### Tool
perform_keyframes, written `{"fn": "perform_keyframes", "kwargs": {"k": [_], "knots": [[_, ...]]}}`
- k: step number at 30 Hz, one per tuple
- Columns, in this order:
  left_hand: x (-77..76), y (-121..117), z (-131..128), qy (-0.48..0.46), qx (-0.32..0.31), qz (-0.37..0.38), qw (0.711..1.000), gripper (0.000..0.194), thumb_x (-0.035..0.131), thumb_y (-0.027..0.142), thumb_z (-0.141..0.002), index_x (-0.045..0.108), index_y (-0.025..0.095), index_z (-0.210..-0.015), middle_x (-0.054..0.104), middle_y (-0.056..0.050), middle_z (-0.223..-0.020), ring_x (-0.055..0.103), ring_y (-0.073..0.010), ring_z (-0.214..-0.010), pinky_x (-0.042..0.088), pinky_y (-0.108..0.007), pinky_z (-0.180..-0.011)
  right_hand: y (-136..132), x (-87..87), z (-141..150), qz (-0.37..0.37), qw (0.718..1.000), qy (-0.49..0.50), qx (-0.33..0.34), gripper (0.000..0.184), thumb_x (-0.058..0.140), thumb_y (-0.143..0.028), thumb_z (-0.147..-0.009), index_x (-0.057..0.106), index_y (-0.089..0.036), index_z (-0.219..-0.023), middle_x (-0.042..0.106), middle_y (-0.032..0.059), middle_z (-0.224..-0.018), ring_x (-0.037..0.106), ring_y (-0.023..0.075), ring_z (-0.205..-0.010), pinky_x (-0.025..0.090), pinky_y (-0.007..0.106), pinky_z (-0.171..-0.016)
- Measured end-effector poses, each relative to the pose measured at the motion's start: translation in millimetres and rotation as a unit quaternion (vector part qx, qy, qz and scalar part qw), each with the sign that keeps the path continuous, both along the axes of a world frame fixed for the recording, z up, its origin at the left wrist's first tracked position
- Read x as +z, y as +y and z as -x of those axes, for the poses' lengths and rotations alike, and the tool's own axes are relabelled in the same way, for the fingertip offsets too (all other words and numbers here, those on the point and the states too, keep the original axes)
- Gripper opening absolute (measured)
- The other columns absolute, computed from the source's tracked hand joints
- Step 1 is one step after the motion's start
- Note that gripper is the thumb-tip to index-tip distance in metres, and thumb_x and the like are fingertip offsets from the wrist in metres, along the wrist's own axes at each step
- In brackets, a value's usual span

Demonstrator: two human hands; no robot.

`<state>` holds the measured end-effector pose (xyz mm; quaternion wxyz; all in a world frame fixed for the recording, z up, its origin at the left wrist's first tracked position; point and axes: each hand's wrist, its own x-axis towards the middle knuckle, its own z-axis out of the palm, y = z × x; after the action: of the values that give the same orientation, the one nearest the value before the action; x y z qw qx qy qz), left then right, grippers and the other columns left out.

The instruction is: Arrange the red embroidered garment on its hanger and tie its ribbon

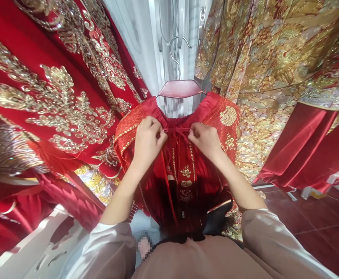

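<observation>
A red garment (186, 162) with gold embroidery hangs in front of me on a hanger (179, 88) with a metal hook. At its gathered neckline a thin red tie cord (177, 130) runs nearly level between my two hands, with loops and loose ends hanging at the middle. My left hand (148, 136) pinches the cord on the left, fingers curled over the neckline. On the right, my right hand (206, 140) pinches the other side of it between thumb and finger. Whether the cord is knotted or looped in a bow is hard to make out.
Red garments with gold sequins (70, 104) hang close on the left. A gold brocade garment (274, 58) and red satin cloth (303, 143) hang on the right. Behind the hanger is a pale curtain (134, 31). Dark red floor tiles (317, 221) show at lower right.
</observation>
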<state>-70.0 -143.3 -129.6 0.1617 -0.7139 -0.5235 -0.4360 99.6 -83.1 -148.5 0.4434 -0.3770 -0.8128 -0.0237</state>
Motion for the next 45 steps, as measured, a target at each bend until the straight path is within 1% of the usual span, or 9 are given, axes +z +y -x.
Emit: {"fn": "perform_keyframes", "kwargs": {"k": [6,10,14,19,30,34,38,41,45], "knots": [[2.7,2,-4,-0.161,-0.082,-0.006,0.984,0.008,0.053,0.012,-0.077,0.051,0.017,-0.071,0.052,-0.002,-0.072,0.047,-0.0128,-0.063,0.04,-0.025,-0.06,0,6.8,-1,0.141,0.961,0.194,0.141,0.006,0.048,-0.022,-0.08,0.046,-0.02,-0.074,0.051,-0.0017,-0.066,0.044,0.0076,-0.052,0.034,0.023,-0.052],[-1.0,16,-12,-0.368,-0.233,0.089,0.896,0.009,0.052,0.021,-0.08,0.05,0.018,-0.072,0.049,0.003,-0.055,0.041,-0.0089,-0.044,0.034,-0.02,-0.042,-2,8.1,7,0.322,0.829,0.352,0.293,0.015,0.046,-0.035,-0.083,0.044,-0.021,-0.08,0.058,0.0001,-0.079,0.047,0.0047,-0.046,0.035,0.021,-0.04],[-2.1,19,-15,-0.443,-0.323,0.134,0.825,0.013,0.056,0.026,-0.08,0.05,0.018,-0.071,0.045,0.004,-0.051,0.038,-0.0072,-0.041,0.032,-0.017,-0.038,-8,13.5,0,0.365,0.789,0.377,0.319,0.024,0.057,-0.041,-0.079,0.045,-0.019,-0.078,0.057,-0.0021,-0.072,0.045,0.0025,-0.043,0.034,0.019,-0.039],[3.5,14,-5,-0.441,-0.347,0.198,0.804,0.016,0.055,0.026,-0.077,0.045,0.018,-0.068,0.039,0.006,-0.056,0.028,-0.0037,-0.039,0.025,-0.015,-0.036,-3,27.6,-31,0.35,0.871,0.214,0.272,0.026,0.064,-0.036,-0.077,0.05,-0.016,-0.068,0.041,-0.0086,-0.048,0.025,0.0009,-0.038,0.017,0.019,-0.037],[13.2,9,11,-0.187,-0.239,0.197,0.932,0.023,0.049,0.034,-0.086,0.046,0.019,-0.069,0.044,0.003,-0.057,0.042,-0.0093,-0.045,0.037,-0.022,-0.044,18,28.3,-65,0.205,0.955,0.129,0.171,0.027,0.07,-0.037,-0.07,0.063,-0.014,-0.083,0.048,-0.0059,-0.051,0.043,0.0063,-0.044,0.034,0.021,-0.045],[47.8,7,31,-0.043,-0.073,0.033,0.996,0.019,0.064,0.036,-0.08,0.055,0.02,-0.079,0.058,-0.002,-0.075,0.055,-0.0167,-0.075,0.047,-0.031,-0.073,35,30.6,-92,0.005,0.993,0.113,0.037,0.039,0.058,-0.044,-0.081,0.062,-0.019,-0.111,0.066,0.008,-0.096,0.062,0.0184,-0.088,0.05,0.032,-0.073],[77.9,32,65,0.015,-0.044,0.132,0.99,0.031,0.064,0.046,-0.082,0.055,0.017,-0.076,0.057,0.001,-0.072,0.054,-0.0166,-0.082,0.044,-0.033,-0.087,64,21.9,-116,-0.027,0.998,0.034,-0.054,0.053,0.048,-0.047,-0.086,0.05,-0.018,-0.13,0.058,0.0137,-0.124,0.052,0.0276,-0.118,0.043,0.045,-0.095],[74.0,50,79,0.011,-0.026,0.177,0.984,0.045,0.054,0.05,-0.088,0.046,0.016,-0.06,0.041,0.006,-0.054,0.047,-0.0098,-0.064,0.043,-0.027,-0.078,77,12.6,-130,-0.001,0.998,0.048,-0.033,0.046,0.037,-0.049,-0.091,0.06,-0.016,-0.115,0.065,0.0122,-0.105,0.059,0.0249,-0.102,0.043,0.041,-0.091],[43.7,48,75,-0.091,0.078,-0.001,0.993,0.05,0.046,0.048,-0.094,0.036,0.019,-0.054,0.031,0.005,-0.053,0.039,-0.0082,-0.055,0.037,-0.025,-0.063,89,-3.6,-145,0.033,0.98,0.192,0.045,0.045,0.048,-0.061,-0.083,0.053,-0.021,-0.063,0.052,0.0017,-0.063,0.051,0.0135,-0.067,0.041,0.026,-0.068]]}}
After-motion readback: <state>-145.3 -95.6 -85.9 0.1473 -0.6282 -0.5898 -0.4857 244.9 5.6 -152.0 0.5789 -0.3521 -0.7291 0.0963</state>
